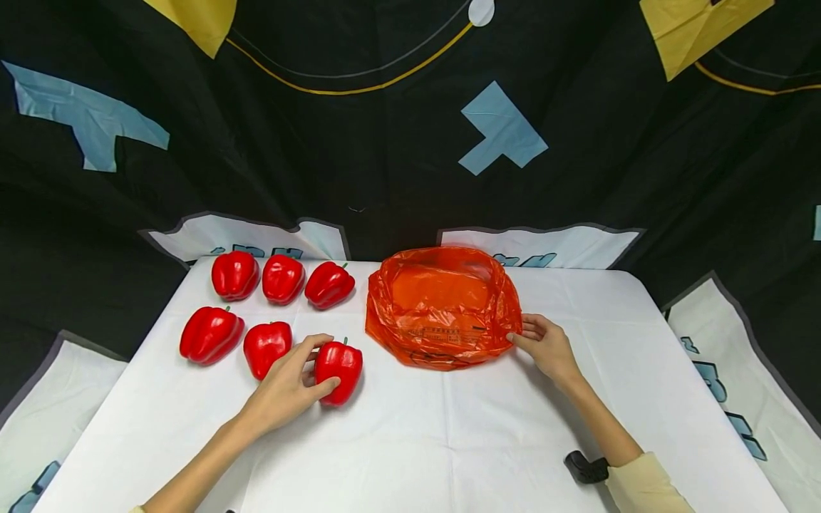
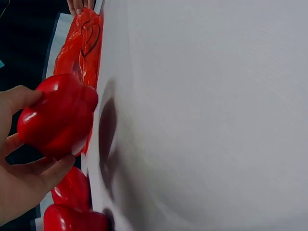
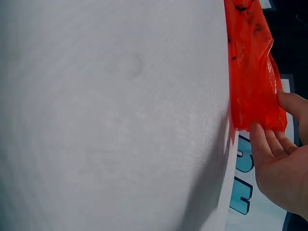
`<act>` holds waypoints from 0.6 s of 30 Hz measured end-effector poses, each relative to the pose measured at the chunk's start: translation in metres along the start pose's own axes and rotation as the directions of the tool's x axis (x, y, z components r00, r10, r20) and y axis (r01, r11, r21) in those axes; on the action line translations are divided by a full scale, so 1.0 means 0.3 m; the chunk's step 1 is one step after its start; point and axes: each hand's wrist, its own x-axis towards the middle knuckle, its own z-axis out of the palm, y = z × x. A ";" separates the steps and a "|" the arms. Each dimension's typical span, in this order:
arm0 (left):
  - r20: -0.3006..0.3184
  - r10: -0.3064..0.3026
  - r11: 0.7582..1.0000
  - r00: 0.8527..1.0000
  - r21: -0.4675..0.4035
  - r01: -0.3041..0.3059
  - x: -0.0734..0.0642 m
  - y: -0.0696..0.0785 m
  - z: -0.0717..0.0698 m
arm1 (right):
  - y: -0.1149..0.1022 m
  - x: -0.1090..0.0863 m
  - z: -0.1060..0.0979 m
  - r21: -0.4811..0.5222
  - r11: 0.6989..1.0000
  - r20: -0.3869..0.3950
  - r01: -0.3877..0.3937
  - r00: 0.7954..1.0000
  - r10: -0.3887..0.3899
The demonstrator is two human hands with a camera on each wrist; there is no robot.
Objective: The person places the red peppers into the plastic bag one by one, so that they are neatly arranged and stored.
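My left hand (image 1: 288, 385) grips a red bell pepper (image 1: 338, 372) between thumb and fingers, left of the bag. In the left wrist view that pepper (image 2: 57, 115) shows just off the white cloth, with a shadow beside it. An orange-red plastic bag (image 1: 442, 356) lies spread with its mouth wide, facing up. At the bag's right side my right hand (image 1: 548, 349) pinches the edge, thumb on the near side and fingers beyond. The right wrist view shows the same hand (image 3: 281, 139) at the end of the bag (image 3: 252, 91).
Several more red bell peppers stand at the left in two rough rows, one back-row pepper (image 1: 329, 285) nearest the bag. A white cloth covers the table (image 1: 398, 456). A black object (image 1: 585, 468) sits by the right wrist. Behind hangs a dark patterned curtain (image 1: 398, 157).
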 end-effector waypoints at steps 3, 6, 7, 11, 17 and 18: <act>-0.027 0.018 0.998 0.999 -0.063 -0.020 0.022 0.013 0.012 | -0.005 -0.001 0.000 0.002 1.000 0.004 -0.002 1.000 0.002; -0.047 0.033 0.990 0.998 -0.135 -0.039 0.052 0.029 0.027 | -0.005 0.002 0.000 -0.012 1.000 0.004 -0.004 1.000 0.004; -0.051 0.032 0.987 0.998 -0.156 -0.040 0.063 0.035 0.032 | -0.005 0.003 0.000 -0.018 1.000 0.005 -0.004 1.000 0.004; -0.044 0.011 0.971 0.999 -0.239 -0.021 0.103 0.061 0.058 | -0.003 0.006 -0.003 -0.042 0.999 0.004 -0.004 1.000 0.004; -0.020 0.000 0.936 1.000 -0.353 -0.007 0.164 0.106 0.104 | 0.007 0.011 -0.003 -0.048 0.999 -0.003 0.026 1.000 -0.027; -0.016 -0.004 0.930 1.000 -0.367 -0.003 0.175 0.114 0.112 | 0.010 0.013 -0.002 -0.048 0.998 -0.005 0.031 1.000 -0.031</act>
